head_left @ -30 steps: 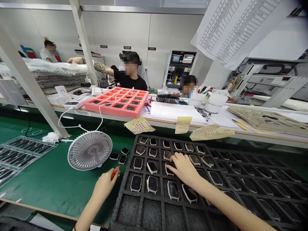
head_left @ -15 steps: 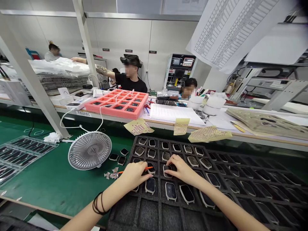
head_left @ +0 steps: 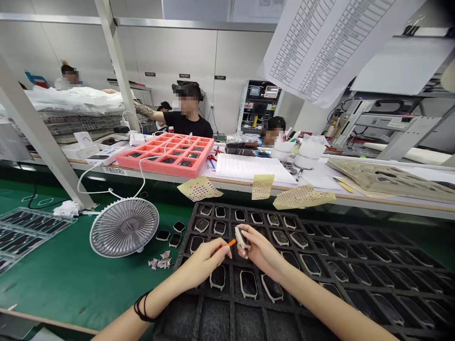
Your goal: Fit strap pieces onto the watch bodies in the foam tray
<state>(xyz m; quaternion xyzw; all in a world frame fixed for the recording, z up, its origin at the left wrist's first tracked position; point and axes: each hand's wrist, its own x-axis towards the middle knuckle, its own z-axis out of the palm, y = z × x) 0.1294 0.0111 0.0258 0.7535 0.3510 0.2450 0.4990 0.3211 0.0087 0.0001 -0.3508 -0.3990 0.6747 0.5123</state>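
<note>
My right hand (head_left: pixel 263 251) is closed on a watch case (head_left: pixel 242 238) with a pale frame and a dark face. It holds the case tilted on edge, raised above the black foam tray (head_left: pixel 216 315). My left hand (head_left: pixel 209 255) pinches a thin orange stick (head_left: pixel 232 243), whose tip points at the case's left side. Whether the tip touches the case I cannot tell. Around both hands, several similar watch cases, among them one (head_left: pixel 248 284) below my right hand, lie face up in the tray's compartments.
A white fan (head_left: pixel 124 227) stands left of the tray, near loose watch cases (head_left: pixel 175 240) and small scraps (head_left: pixel 161 260). Clear trays (head_left: pixel 35 232) lie farther left. On the shelf is a pink foam tray (head_left: pixel 159 166). Dotted yellow sheets (head_left: pixel 263 187) hang from its edge. Co-workers sit beyond.
My right hand has lifted a watch case out of its compartment and tilted it. My left hand has brought the orange stick's tip close to the case. The view has shifted slightly.
</note>
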